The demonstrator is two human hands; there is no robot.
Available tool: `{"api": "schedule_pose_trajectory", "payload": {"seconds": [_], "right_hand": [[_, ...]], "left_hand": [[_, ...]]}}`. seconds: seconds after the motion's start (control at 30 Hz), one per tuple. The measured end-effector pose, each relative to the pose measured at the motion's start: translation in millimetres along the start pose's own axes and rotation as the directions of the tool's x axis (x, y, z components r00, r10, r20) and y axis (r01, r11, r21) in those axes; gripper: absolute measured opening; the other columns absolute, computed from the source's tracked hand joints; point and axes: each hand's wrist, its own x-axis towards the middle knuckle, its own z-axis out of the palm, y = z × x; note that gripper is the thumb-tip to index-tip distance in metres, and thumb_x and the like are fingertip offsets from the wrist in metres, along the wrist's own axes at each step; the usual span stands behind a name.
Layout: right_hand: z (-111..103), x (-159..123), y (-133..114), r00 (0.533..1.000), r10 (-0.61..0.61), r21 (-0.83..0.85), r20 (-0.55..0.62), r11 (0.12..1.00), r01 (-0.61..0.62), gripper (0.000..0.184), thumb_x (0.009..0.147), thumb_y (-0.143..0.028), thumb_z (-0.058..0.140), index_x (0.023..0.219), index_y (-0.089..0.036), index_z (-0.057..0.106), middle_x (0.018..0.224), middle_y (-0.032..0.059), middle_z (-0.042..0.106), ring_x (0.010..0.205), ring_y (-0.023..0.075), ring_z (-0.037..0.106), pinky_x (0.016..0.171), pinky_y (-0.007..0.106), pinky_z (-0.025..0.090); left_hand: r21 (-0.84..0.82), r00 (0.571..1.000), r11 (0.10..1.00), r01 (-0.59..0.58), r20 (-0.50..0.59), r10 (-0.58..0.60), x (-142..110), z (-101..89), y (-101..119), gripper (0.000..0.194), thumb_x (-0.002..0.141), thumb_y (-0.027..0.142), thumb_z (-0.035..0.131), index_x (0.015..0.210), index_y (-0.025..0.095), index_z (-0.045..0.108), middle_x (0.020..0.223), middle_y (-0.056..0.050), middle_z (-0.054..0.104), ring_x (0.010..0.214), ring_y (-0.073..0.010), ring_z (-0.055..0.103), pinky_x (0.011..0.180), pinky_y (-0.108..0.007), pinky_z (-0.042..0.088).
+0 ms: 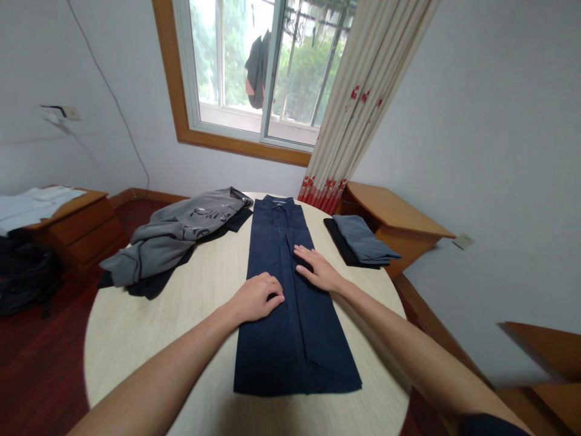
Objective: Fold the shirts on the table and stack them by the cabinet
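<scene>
A dark blue shirt (267, 357) lies lengthwise on the round table, its sides folded in to a long strip. Its collar (276, 200) points to the window, and a few creases run down the middle. On the strip's left half rests my left hand (258, 298), fingers curled and thumb tip close to the forefinger, at the cloth; whether fabric is pinched there is partly hidden. My right hand (318, 270) lies flat on the right half, fingers stretched out and thumb apart, pressing on the cloth without gripping.
A loose pile with a grey printed garment (181, 221) and black clothing sits at the left of the round table (136, 357). Folded grey (363, 236) and black clothes lie at the right edge. Beyond stand a wooden cabinet (394, 209), a curtain (358, 103) and a window.
</scene>
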Motion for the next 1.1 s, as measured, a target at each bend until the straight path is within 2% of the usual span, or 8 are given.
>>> {"api": "schedule_pose_trajectory", "payload": {"seconds": [0.13,0.27,0.4,0.6,0.73,0.83,0.97,1.1], "right_hand": [[8,82,27,0.995,0.102,-0.154,0.015,0.983,-0.099,0.063,0.100,-0.049,0.041,0.154,-0.016,0.038,0.162,0.0139,0.029,0.151,0.0277,0.025,0.122,0.052,0.018],[25,107,31,0.968,0.219,-0.215,0.119,0.958,-0.190,0.066,0.102,-0.051,0.031,0.158,-0.016,0.027,0.165,0.0115,0.020,0.154,0.0264,0.016,0.123,0.052,0.012],[40,85,24,0.974,0.213,-0.201,0.072,0.960,-0.195,0.068,0.103,-0.054,0.019,0.160,-0.017,0.019,0.166,0.0092,0.014,0.155,0.0237,0.009,0.124,0.052,0.007],[38,30,16,0.983,0.183,-0.117,0.035,0.977,-0.177,0.066,0.102,-0.056,0.023,0.158,-0.019,0.029,0.165,0.0091,0.022,0.154,0.0248,0.016,0.123,0.054,0.009],[24,-4,43,0.962,0.234,0.061,-0.140,0.972,-0.227,0.062,0.102,-0.053,0.028,0.154,-0.020,0.037,0.162,0.0109,0.031,0.151,0.0257,0.025,0.122,0.055,0.016],[12,-22,74,0.942,0.222,0.156,-0.252,0.970,-0.187,0.058,0.098,-0.046,0.041,0.149,-0.019,0.047,0.157,0.0137,0.041,0.147,0.0270,0.035,0.122,0.050,0.024],[8,-30,94,0.967,0.186,0.160,-0.173,0.974,-0.159,0.052,0.088,-0.033,0.058,0.139,-0.022,0.059,0.148,0.0133,0.052,0.142,0.0297,0.043,0.121,0.052,0.027],[10,-31,87,0.989,0.120,0.231,-0.085,0.968,-0.097,0.049,0.085,-0.023,0.059,0.134,-0.022,0.064,0.155,0.0124,0.043,0.145,0.0276,0.038,0.121,0.048,0.028]], "left_hand": [[-0.002,1.000,1.000,0.006,-0.006,-0.006,0,-0.6,1,0.019,0.094,0.025,0.058,0.089,0.018,0.075,0.100,-0.005,0.075,0.096,-0.0206,0.063,0.090,-0.034,0.048],[-0.011,1.000,1.000,0.017,-0.008,-0.017,1,-0.4,0,0.018,0.094,0.025,0.059,0.089,0.018,0.075,0.100,-0.006,0.075,0.097,-0.0204,0.063,0.091,-0.034,0.048],[-0.010,1.000,1.000,0.015,0.006,-0.015,1,-0.2,0,0.018,0.093,0.025,0.059,0.089,0.018,0.075,0.100,-0.006,0.075,0.097,-0.0208,0.063,0.091,-0.034,0.048],[-0.022,1.000,1.000,0.001,0.011,-0.001,0,-0.3,1,0.020,0.094,0.026,0.057,0.092,0.019,0.075,0.102,-0.006,0.075,0.099,-0.0209,0.063,0.093,-0.035,0.048],[-0.012,1.000,1.000,0.014,-0.017,-0.014,-5,-13.5,-15,0.023,0.095,0.029,0.054,0.095,0.021,0.075,0.107,-0.006,0.074,0.103,-0.0212,0.064,0.096,-0.036,0.049],[0.073,0.989,0.989,0.131,-0.084,-0.125,-12,-29.4,-43,0.026,0.090,0.021,0.051,0.098,0.021,0.076,0.114,-0.007,0.073,0.109,-0.0231,0.064,0.100,-0.039,0.049],[0.164,0.962,0.951,0.261,-0.128,-0.241,-20,-39.8,-74,0.035,0.080,0.013,0.050,0.102,0.020,0.077,0.122,-0.008,0.071,0.115,-0.0252,0.063,0.104,-0.042,0.049],[0.203,0.967,0.950,0.236,-0.147,-0.208,-17,-35.1,-78,0.032,0.085,0.021,0.052,0.107,0.021,0.075,0.134,-0.010,0.065,0.123,-0.0270,0.059,0.109,-0.046,0.045]]}}
